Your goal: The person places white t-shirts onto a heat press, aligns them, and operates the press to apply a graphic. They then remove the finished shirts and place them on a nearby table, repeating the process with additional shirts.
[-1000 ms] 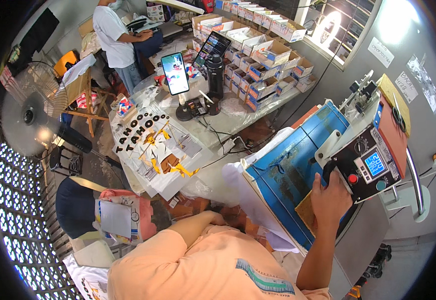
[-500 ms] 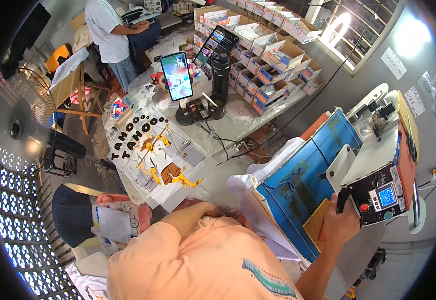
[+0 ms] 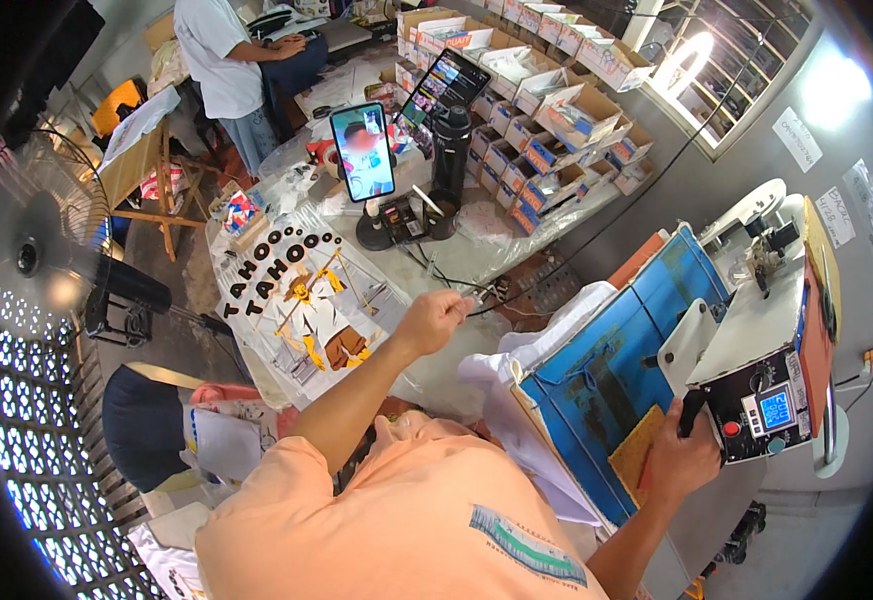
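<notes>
My right hand (image 3: 681,465) is closed around the black handle (image 3: 691,410) of a heat press (image 3: 756,330), just left of its control box with a small blue display (image 3: 774,408). The press's blue plate (image 3: 616,365) lies to the left, with a white garment (image 3: 516,375) hanging off its edge and a tan pad (image 3: 634,455) by my hand. My left hand (image 3: 436,318) is stretched forward over the table, fingers curled in, above some cables and just right of clear printed transfer sheets (image 3: 296,290). Nothing shows in that hand.
A phone on a stand (image 3: 362,152), a black bottle (image 3: 450,150) and a tablet (image 3: 446,80) stand further back on the table. Rows of open cardboard boxes (image 3: 556,130) line the wall. A fan (image 3: 26,250) stands at the left. Another person (image 3: 226,60) sits at the far desk.
My left arm has come out from beside my body and now reaches forward over the table. My right hand has stayed on the press handle.
</notes>
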### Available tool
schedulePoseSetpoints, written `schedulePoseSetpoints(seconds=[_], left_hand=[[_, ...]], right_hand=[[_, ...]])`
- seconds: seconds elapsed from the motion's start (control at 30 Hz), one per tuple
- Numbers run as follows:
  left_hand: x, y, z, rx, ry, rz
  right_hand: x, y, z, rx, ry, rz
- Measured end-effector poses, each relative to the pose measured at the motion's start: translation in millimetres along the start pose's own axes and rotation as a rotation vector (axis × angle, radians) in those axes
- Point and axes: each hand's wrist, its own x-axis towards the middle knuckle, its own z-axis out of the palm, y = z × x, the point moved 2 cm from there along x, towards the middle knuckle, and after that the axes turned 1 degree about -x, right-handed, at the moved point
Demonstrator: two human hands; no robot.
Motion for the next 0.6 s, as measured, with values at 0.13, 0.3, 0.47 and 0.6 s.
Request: schedulePoseSetpoints(seconds=[0.13, 0.3, 0.47, 0.6], left_hand=[[8.0, 35.1, -36.8, 0.064, 0.15, 0.131], [10.1, 26.1, -62.3, 0.054, 0.25, 0.068], [-4.1, 6.4, -54.0, 0.143, 0.145, 0.078], [-15.9, -2.1, -32.5, 0.117, 0.044, 0.063]], right_hand=[[-1.4, 3.1, 2.0, 0.012, -0.068, 0.037], [-2.2, 2.6, 7.6, 0.02, -0.018, 0.023], [-2.1, -0.4, 12.4, -0.002, 0.037, 0.049], [-1.3, -3.5, 10.2, -0.012, 0.038, 0.059]])
